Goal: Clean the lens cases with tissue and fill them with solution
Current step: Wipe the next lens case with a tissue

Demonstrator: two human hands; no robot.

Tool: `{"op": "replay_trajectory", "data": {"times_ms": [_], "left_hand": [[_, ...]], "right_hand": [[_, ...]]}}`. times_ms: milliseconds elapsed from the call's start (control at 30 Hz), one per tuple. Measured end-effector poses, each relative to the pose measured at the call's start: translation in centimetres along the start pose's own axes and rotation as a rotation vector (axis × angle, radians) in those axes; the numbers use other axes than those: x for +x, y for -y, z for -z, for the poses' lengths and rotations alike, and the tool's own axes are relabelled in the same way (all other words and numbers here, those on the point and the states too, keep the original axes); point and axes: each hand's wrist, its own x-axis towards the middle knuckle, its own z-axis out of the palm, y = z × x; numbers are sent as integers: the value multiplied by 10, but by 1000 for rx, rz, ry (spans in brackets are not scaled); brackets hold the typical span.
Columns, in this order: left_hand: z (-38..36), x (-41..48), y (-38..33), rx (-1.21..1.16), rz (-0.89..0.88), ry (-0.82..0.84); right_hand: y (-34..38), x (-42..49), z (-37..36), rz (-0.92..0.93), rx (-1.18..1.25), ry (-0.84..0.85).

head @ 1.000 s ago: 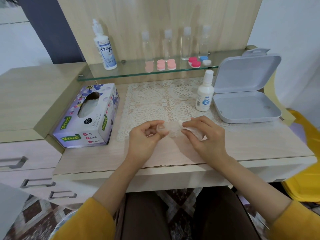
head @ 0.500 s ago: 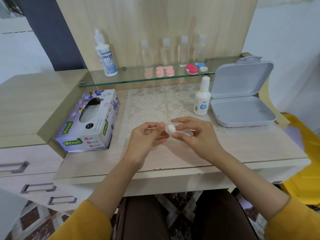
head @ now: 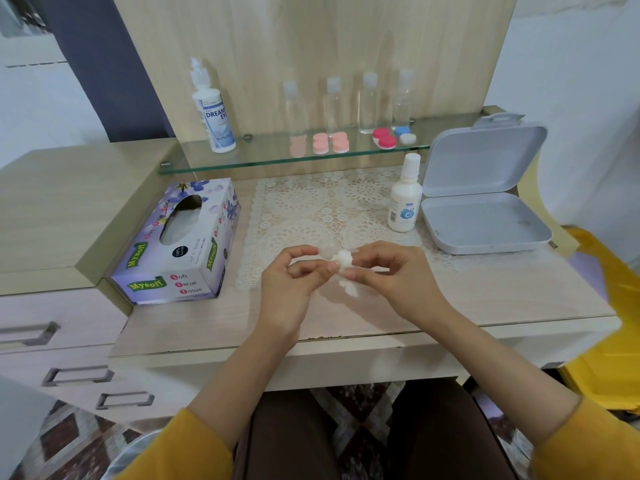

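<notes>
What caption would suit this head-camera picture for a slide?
Both hands, left and right, pinch a wad of tissue above the desk, beside a tissue box.

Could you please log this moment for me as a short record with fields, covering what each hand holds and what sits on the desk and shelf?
left hand: left hand, grip closed on a small clear lens case, barely visible
right hand: right hand, pressing a wadded tissue against the case
desk, left: Mysoft tissue box
desk, right: small white solution bottle, capped, beside an open grey box
mat: lace doily
glass shelf: glass shelf with Dream Eye bottle, four clear bottles, coloured lens cases
</notes>
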Motion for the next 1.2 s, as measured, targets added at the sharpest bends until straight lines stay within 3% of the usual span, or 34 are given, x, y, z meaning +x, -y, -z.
{"op": "replay_trajectory", "data": {"times_ms": [433,600,1033,1200], "left_hand": [[13,2,-6,-109,72,52],[17,6,-5,73,29,9],[19,9,-6,91,24,124],[19,13,-4,180,-8,95]], "right_hand": [[2,5,8,-60,45,-30],[0,6,8,-103,49,-11],[-6,6,6,-148,142,47],[-8,3,6,-151,156,66]]}}
